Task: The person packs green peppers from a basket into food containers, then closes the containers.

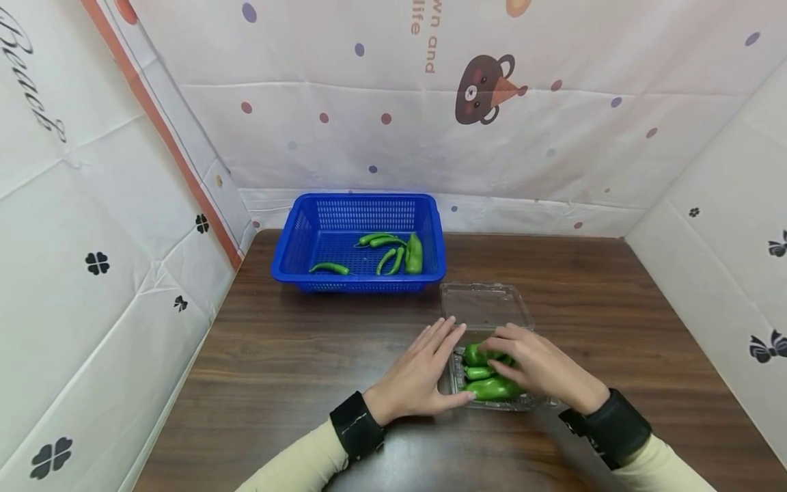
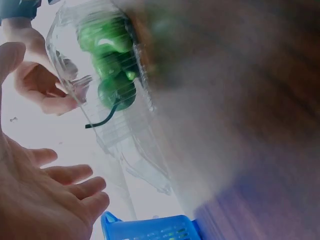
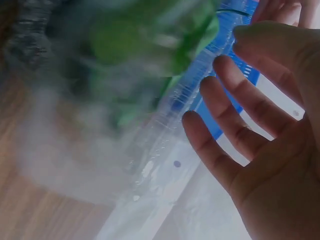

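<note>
A: White printed sheets (image 1: 344, 147) border your brown tabletop (image 1: 295, 355) at back, left and right. Blue basket (image 1: 369, 280) by the back edge, slim green chillies (image 1: 332, 268) in it plus one fatter pepper (image 1: 415, 254). Your box?

B: Clear plastic box (image 1: 456, 380), right of middle, boxed peppers (image 1: 494, 389) inside, green. Its lid (image 1: 486, 304) lies open toward the back, near your basket's front right corner.

A: Your left hand (image 1: 421, 383)?

B: Beside the box's left wall, fingers straight, spread. Wide tabletop runs from there to the left edge.

A: Your right hand (image 1: 544, 362)?

B: Over the boxed peppers, fingers loosely curved, apart; touching, can't tell. More wood runs from the box to your right edge.
</note>
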`<act>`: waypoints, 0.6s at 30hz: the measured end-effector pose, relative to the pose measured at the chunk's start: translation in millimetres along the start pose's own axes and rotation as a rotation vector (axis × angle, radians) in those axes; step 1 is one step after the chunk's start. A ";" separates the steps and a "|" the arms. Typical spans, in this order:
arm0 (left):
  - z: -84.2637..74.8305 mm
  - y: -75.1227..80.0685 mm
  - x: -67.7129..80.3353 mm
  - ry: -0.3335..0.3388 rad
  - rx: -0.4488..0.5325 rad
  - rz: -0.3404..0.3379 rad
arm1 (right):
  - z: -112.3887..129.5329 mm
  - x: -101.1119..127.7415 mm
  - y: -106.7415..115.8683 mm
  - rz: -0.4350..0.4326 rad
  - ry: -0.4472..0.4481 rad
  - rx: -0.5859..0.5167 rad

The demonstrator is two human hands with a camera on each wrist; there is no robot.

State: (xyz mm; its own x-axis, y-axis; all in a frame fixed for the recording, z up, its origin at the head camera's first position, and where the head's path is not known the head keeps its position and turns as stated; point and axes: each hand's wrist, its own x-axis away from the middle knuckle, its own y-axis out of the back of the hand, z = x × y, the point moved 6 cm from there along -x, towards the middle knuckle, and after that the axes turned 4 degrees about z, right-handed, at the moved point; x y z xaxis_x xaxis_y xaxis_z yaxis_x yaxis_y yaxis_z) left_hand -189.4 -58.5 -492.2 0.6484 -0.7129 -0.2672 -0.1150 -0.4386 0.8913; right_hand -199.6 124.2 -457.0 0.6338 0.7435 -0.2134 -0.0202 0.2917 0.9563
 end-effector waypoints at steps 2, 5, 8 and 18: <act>1.5 3.5 -1.0 0.000 0.018 -0.028 | 0.9 -4.0 3.4 -0.024 0.005 0.002; 3.8 9.3 -1.7 -0.006 0.043 -0.081 | 2.7 -11.3 8.5 -0.061 0.020 0.006; 5.4 16.3 -2.2 -0.012 0.042 -0.136 | 4.8 -19.6 13.0 -0.092 0.048 0.012; 14.1 36.3 -0.7 -0.009 0.047 -0.291 | 8.6 -51.1 23.2 -0.157 0.119 0.012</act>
State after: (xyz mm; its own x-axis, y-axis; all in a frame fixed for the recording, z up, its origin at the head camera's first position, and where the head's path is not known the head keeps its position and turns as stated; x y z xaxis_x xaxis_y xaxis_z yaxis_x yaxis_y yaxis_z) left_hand -204.6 -81.7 -464.9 0.6526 -0.5578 -0.5127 0.0401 -0.6503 0.7586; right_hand -225.8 87.8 -422.2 0.5323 0.7558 -0.3812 0.0813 0.4026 0.9118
